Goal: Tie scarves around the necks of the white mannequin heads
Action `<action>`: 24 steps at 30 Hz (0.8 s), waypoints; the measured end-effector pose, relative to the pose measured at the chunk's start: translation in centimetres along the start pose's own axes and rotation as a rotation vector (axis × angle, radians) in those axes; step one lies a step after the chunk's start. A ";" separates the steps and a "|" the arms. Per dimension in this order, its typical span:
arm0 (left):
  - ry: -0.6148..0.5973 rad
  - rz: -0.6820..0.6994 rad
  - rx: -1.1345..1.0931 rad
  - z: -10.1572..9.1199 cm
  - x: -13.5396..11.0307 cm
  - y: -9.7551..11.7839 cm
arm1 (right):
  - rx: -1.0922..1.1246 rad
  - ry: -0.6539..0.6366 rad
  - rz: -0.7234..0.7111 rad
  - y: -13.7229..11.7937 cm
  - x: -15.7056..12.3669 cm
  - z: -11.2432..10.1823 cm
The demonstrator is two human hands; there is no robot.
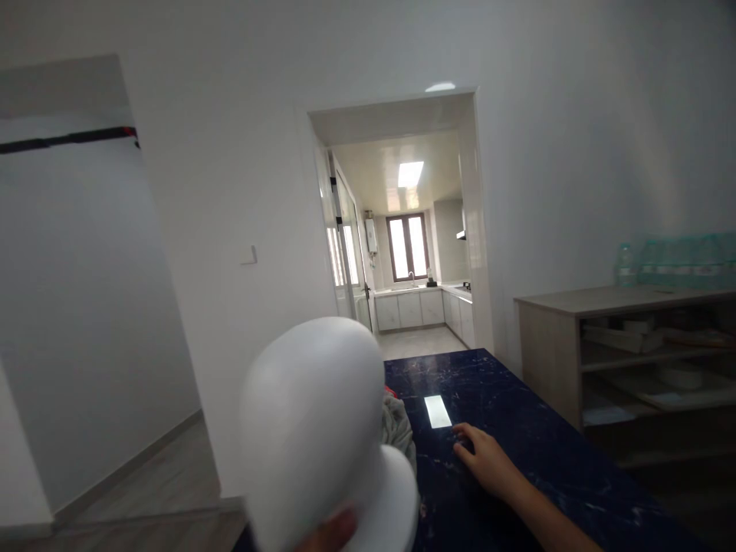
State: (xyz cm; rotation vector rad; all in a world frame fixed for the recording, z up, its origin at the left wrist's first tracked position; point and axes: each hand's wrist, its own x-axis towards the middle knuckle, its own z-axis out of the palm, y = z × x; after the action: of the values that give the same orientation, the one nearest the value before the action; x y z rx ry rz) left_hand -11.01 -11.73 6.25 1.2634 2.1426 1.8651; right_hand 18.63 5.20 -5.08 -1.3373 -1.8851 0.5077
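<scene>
A large smooth white mannequin head point(310, 399), slightly blurred, fills the lower middle of the view, with its rounded flared base towards the lower right. My left hand point(330, 530) grips it from below; only part of the fingers shows at the bottom edge. Over the dark blue marbled table point(517, 414) reaches my right hand point(480, 454), its fingers loosely bent and apart, holding nothing. Behind the mannequin head lies a crumpled grey cloth point(398, 425) with a bit of red, partly hidden. Close to my right fingertips, a bright white rectangle on the tabletop looks like a light reflection.
A wooden shelf unit point(549, 337) stands to the right, with several water bottles point(684, 262) on top and white items inside. Past the table, a doorway opens into a kitchen with white cabinets point(409, 310). At left is another wall opening.
</scene>
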 end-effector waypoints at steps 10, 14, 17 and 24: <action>-0.382 0.294 -0.477 21.6 -0.2 3.7 | 0.162 0.253 0.042 0.0 1.2 -2.5; -0.368 0.325 -0.421 24.5 -0.4 1.4 | 0.055 0.216 0.093 1.2 1.5 -1.7; -0.426 0.312 -0.439 25.1 -0.5 -0.9 | -0.142 0.133 0.135 2.0 1.3 -0.7; -0.516 0.252 -0.377 24.6 -1.5 -2.3 | -0.340 -0.008 0.162 1.8 0.7 0.6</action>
State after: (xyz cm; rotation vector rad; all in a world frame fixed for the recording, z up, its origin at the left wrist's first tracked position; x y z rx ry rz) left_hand 1.32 7.51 -3.27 1.7313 1.3591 1.6620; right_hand 19.15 6.55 -6.51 -1.7197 -1.9399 0.2789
